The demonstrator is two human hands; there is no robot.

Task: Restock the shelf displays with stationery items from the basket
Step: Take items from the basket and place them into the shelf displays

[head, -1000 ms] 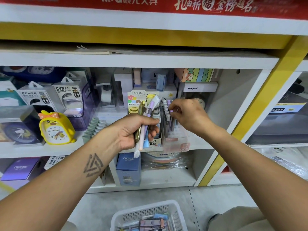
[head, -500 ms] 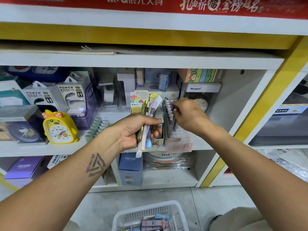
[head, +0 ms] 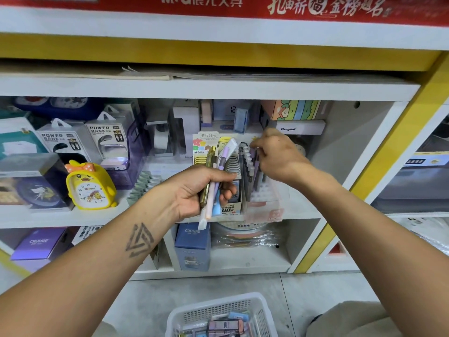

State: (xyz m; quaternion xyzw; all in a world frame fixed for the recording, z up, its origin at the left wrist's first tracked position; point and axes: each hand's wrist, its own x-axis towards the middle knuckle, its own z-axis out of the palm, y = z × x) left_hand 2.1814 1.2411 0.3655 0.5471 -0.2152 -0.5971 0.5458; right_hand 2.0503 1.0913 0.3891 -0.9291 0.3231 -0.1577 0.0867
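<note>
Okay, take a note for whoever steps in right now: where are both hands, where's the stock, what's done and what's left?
Left hand: grips a bundle of pens in front of the middle shelf.
Right hand: fingertips pinch a purple pen at the top of the clear pen display, seating it among the pens standing there.
Basket: on the floor below, with more stationery in it.
Done: the display already holds a row of pens.
Left: seat this pen, place the bundle, then empty the basket.

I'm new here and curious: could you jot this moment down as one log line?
step: slotting pen | left hand: holds spare pens | right hand: pinches pen at clear display rack | basket: still stocked
</note>
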